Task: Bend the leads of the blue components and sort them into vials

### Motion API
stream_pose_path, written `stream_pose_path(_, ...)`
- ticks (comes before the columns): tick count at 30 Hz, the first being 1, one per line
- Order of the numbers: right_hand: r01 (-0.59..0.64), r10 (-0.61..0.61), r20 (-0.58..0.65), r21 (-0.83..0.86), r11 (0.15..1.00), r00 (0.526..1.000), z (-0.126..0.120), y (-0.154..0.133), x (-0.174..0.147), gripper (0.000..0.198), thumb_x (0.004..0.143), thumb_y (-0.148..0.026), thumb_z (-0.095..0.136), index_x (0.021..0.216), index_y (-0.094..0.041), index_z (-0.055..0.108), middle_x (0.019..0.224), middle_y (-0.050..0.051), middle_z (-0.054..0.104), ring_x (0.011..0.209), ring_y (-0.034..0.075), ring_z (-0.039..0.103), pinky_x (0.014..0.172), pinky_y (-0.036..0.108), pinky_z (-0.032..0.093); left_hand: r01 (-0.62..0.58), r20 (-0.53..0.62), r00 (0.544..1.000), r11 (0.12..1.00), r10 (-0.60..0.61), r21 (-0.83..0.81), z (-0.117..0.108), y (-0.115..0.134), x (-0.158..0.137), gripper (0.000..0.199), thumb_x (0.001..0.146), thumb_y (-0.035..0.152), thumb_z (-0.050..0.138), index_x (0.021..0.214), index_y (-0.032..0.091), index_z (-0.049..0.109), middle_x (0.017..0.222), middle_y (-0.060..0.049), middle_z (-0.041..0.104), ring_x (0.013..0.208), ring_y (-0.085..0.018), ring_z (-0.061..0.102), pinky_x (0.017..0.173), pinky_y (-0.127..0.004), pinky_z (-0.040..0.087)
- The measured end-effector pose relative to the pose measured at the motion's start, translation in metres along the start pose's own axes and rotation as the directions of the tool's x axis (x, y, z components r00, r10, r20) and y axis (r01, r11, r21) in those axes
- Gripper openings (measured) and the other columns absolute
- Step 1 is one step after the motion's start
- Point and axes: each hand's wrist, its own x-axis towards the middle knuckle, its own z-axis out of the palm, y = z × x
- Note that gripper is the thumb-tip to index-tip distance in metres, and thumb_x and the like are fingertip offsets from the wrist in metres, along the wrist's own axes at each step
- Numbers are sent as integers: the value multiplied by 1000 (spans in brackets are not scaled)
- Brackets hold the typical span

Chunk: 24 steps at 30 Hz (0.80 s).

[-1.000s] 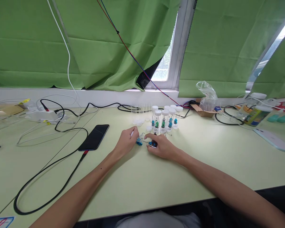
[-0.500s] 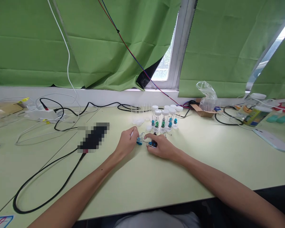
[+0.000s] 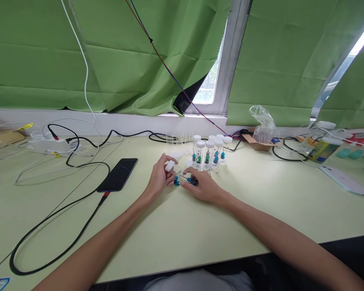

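Observation:
My left hand (image 3: 158, 178) is closed, with a white cap (image 3: 170, 166) between thumb and fingers. Opposite it, my right hand (image 3: 204, 185) grips a small blue piece with a thin metal stem (image 3: 191, 180), partly hidden by the fingers. Clear plastic shows between the hands; its full shape cannot be made out. Another blue piece (image 3: 176, 181) is just below the left fingertips. Behind the right hand, several clear tubes with white caps (image 3: 206, 155) stand upright in a group, holding blue or green pieces with thin stems.
Uncapped clear tubes (image 3: 182, 139) stand behind the hands. A black phone (image 3: 117, 174) with a cable lies to the left. At the back right are an open cardboard box (image 3: 257, 143) with a plastic bag, a labelled jar (image 3: 324, 148) and a pale phone (image 3: 346, 180).
My left hand has turned and its fingers have spread around the white cap, which now shows more fully. My right hand has shifted slightly left, its fingers covering more of the blue piece.

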Motion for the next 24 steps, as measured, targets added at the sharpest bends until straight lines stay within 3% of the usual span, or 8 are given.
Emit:
stream_pose_path(5,-65,65,2,40,997,998,1,0,1,34,92,-50,54,111,-22,58,64,-5,53,61,14,48,62,26,34,-109,-40,993,987,115,118,2,0,-1,33,93,53,42,106,25,53,60,6,43,44,-10,41,41,-21,34)
stream_pose_path(10,-56,55,12,49,997,998,-1,-2,1,32,94,-51,52,108,-22,56,62,-6,51,60,13,46,60,25,31,-237,-6,965,875,264,422,9,2,-9,45,87,48,59,125,28,46,83,2,58,60,-10,56,51,-21,44)
stream_pose_path(13,-46,44,36,45,998,998,-1,-1,1,32,94,-50,50,108,-22,54,62,-6,50,59,13,45,59,25,30,-277,29,952,818,305,504,13,4,-13,46,87,47,57,127,26,46,90,0,60,69,-12,60,58,-21,48)
stream_pose_path(21,-30,30,42,1,1000,999,-3,3,2,35,94,-52,51,113,-23,53,67,-4,55,61,15,49,60,26,31,-298,-2,936,798,352,524,18,7,-18,44,87,46,57,125,24,50,90,-1,63,69,-13,62,59,-22,51)
stream_pose_path(24,-17,17,21,-19,1000,1000,-3,4,1,35,94,-52,52,112,-23,55,74,-2,61,66,16,54,63,26,34,-375,43,900,719,434,585,14,10,-18,42,88,43,57,126,23,52,89,-1,64,71,-13,62,63,-23,53)
